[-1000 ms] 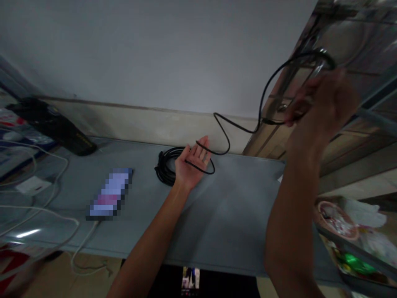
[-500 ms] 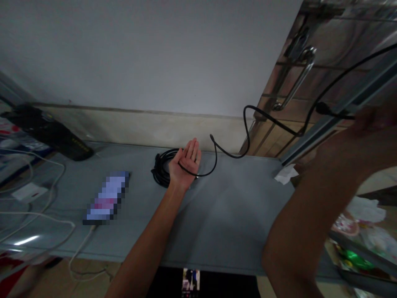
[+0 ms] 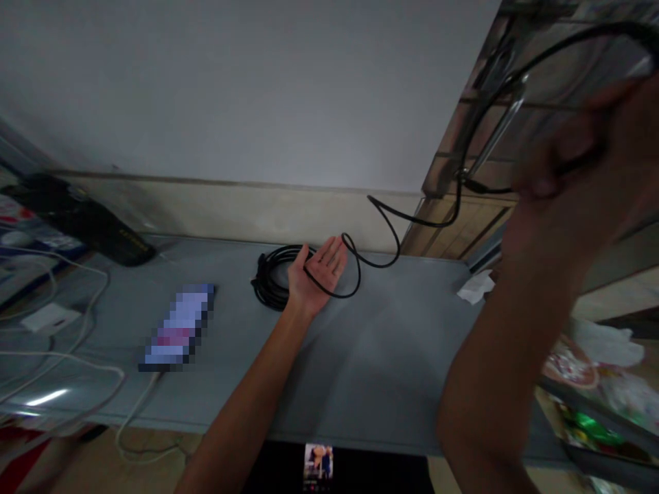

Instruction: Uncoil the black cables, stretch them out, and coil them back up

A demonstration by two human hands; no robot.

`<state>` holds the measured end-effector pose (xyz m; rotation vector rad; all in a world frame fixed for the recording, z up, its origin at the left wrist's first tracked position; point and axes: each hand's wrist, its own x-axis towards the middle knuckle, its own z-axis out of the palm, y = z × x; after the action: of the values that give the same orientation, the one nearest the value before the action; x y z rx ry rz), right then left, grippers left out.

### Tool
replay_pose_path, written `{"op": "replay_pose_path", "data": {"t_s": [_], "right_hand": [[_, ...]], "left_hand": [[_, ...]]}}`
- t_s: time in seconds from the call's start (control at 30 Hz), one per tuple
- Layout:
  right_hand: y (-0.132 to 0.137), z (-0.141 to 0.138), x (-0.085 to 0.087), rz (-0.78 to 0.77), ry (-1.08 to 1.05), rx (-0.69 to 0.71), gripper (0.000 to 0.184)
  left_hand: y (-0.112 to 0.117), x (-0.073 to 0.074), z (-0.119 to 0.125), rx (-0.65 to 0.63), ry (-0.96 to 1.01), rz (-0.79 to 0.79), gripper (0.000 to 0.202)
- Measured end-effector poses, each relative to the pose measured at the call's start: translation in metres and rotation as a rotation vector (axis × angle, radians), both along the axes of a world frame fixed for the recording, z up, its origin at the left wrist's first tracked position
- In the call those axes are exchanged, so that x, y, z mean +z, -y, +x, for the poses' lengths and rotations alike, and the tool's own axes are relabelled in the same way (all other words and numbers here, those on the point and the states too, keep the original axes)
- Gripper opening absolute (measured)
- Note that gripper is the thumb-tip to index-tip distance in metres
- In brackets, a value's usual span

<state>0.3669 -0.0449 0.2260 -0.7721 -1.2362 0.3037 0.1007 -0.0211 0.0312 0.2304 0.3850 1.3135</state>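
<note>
My left hand [image 3: 318, 276] is open, palm up, above the grey table, with its fingers stretched out. A black cable [image 3: 342, 296] lies across that palm, passing by the thumb, and runs in loose curves up to the right. Partly behind the hand rests a round coil of black cable [image 3: 268, 283]. Raised at the upper right, my right hand [image 3: 571, 151] is blurred, its fingers curled around the black cable near a thicker end piece. A large cable loop arches above it.
A lit phone [image 3: 180, 326] with a white cord lies on the table [image 3: 381, 357]. To its left are white cables and a white charger [image 3: 50, 317]; a dark bag-like item [image 3: 85, 223] leans behind. Crumpled paper [image 3: 476, 287] sits by the right edge, near a shelf with plastic bags [image 3: 607, 346].
My right hand has moved up and left, pulling the cable into a higher loop. My left hand has shifted slightly right, its fingers more spread.
</note>
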Motion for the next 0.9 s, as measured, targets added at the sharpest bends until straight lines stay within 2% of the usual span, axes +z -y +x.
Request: {"op": "replay_pose_path", "data": {"t_s": [0.03, 0.1, 0.2, 0.33, 0.37, 0.43, 0.5, 0.57, 0.7, 0.9], "right_hand": [[0.002, -0.011, 0.0, 0.073, -0.021, -0.015, 0.041], [0.003, -0.029, -0.002, 0.049, 0.083, 0.073, 0.032], [-0.008, -0.047, -0.016, -0.275, 0.57, 0.353, 0.031], [-0.033, -0.073, -0.049, -0.681, 1.223, 0.674, 0.029], [-0.039, -0.082, -0.057, -0.729, 1.338, 0.676, 0.027], [-0.045, -0.1, -0.07, -0.75, 1.497, 0.572, 0.021], [-0.046, -0.115, -0.078, -0.722, 1.563, 0.468, 0.015], [-0.045, -0.124, -0.081, -0.711, 1.575, 0.457, 0.02], [-0.045, -0.125, -0.081, -0.692, 1.606, 0.51, 0.018], [-0.051, -0.12, -0.087, -0.64, 1.572, 0.707, 0.018]], "left_hand": [[0.001, 0.001, 0.002, -0.023, 0.002, -0.005, 0.054], [0.002, 0.003, 0.004, -0.068, 0.016, -0.01, 0.059], [0.002, 0.004, 0.006, -0.103, 0.033, -0.003, 0.063], [0.0, 0.002, 0.004, -0.092, 0.008, -0.005, 0.062], [0.0, 0.001, 0.002, -0.105, 0.0, 0.005, 0.063], [-0.002, 0.001, 0.0, -0.134, -0.007, 0.043, 0.064], [-0.003, 0.0, -0.001, -0.124, -0.008, 0.058, 0.062], [-0.005, 0.001, -0.002, -0.075, -0.007, 0.028, 0.054], [-0.005, 0.005, 0.0, 0.002, -0.012, 0.0, 0.042], [-0.001, 0.018, 0.002, 0.05, -0.079, 0.093, 0.038]]}}
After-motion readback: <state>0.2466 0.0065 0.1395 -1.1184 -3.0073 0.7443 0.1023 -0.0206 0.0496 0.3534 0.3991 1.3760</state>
